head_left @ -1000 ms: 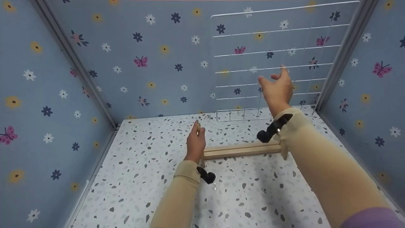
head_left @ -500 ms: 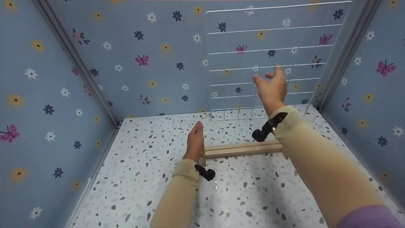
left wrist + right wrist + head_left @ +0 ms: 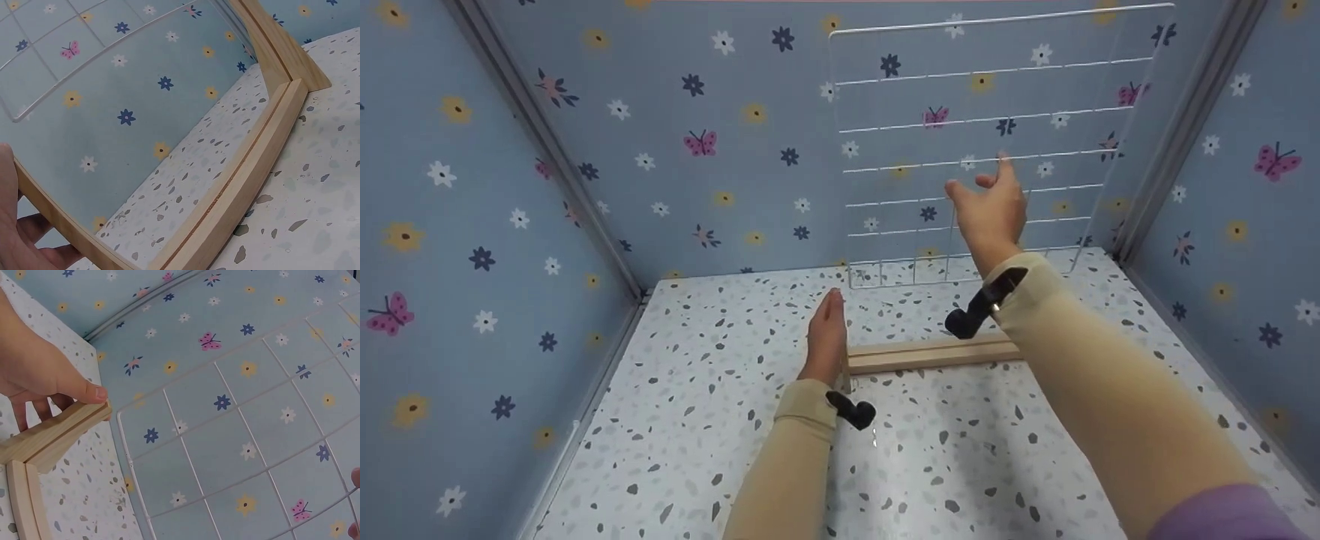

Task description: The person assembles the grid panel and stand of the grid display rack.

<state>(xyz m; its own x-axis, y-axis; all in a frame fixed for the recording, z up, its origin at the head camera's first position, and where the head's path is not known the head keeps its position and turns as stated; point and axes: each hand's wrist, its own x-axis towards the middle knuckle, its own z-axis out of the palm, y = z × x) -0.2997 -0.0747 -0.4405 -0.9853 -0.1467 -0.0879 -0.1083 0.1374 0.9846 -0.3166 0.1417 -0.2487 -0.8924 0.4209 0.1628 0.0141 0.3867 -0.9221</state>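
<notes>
Floral-walled booth: left hand (image 3: 825,337) holds wooden frame (image 3: 934,352); no writing.

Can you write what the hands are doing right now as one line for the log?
left hand: holds wooden frame upright post | right hand: open, raised at white wire grid, contact unclear | floor: speckled tabletop

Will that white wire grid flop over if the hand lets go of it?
The white wire grid probably stays stiff: its thin bars look straight. It likely weighs little, being mostly gaps. It stands upright on its lower edge on the speckled floor with the right hand at it, so it may well tip once released.
</notes>
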